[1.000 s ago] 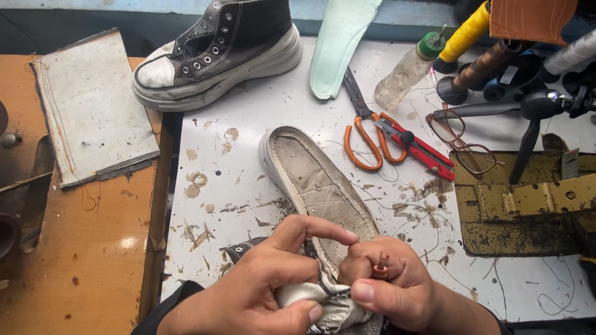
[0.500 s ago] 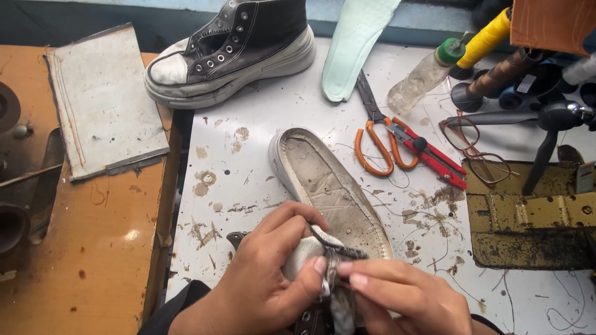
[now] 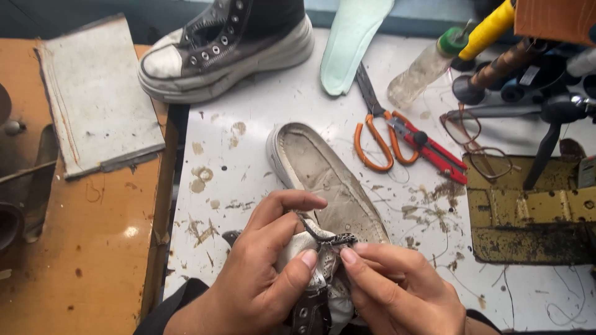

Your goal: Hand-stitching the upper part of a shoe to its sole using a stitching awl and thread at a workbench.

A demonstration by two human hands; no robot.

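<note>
Crumpled grey shoe upper, eyeleted and frayed, pinched between both hands: left hand, right hand.

one head-worn view looks steeply down, close over the white worktable.

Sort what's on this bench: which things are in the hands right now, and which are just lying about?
In hand: left hand and right hand pinch the worn shoe upper at its sole.

Lying about: second sneaker, scissors, insole, glasses, bottle.
</note>
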